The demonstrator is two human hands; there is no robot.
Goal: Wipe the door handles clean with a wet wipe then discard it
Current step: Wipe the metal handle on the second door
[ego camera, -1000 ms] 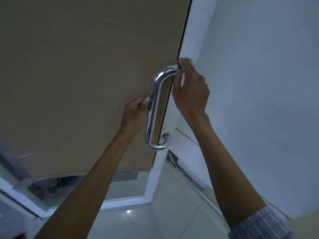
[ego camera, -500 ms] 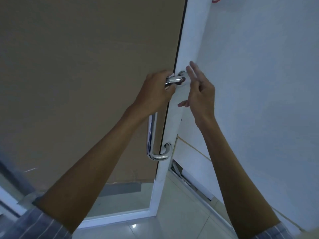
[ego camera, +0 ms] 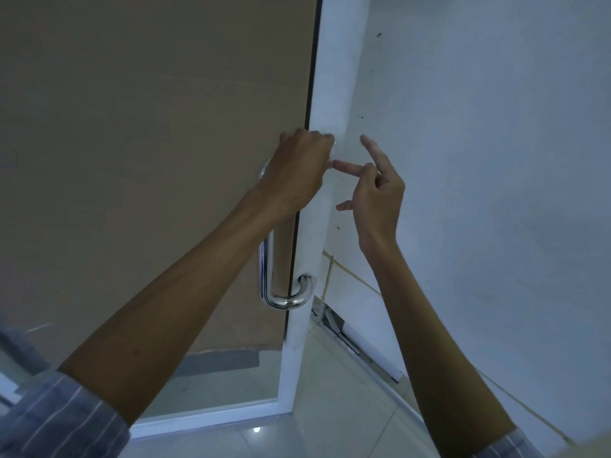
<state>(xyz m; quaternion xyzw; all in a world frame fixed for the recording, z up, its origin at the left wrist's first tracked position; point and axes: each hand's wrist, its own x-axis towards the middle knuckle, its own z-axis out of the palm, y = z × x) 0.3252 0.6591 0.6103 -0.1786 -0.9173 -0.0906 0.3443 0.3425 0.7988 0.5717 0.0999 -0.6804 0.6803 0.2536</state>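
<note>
Left grip (ego camera: 299, 166) clenched round door handle (ego camera: 266, 269) top.

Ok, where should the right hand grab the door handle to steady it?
Take the door handle on its bare vertical bar below the left hand, coming from the right, door-edge side. The bar stands off the door, so fingers can wrap behind. The right hand is free.

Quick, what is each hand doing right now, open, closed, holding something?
Left hand: fingers curled round the top of the door handle; no wipe is visible.
Right hand: open, fingers spread, holding nothing, beside the left hand.
</note>
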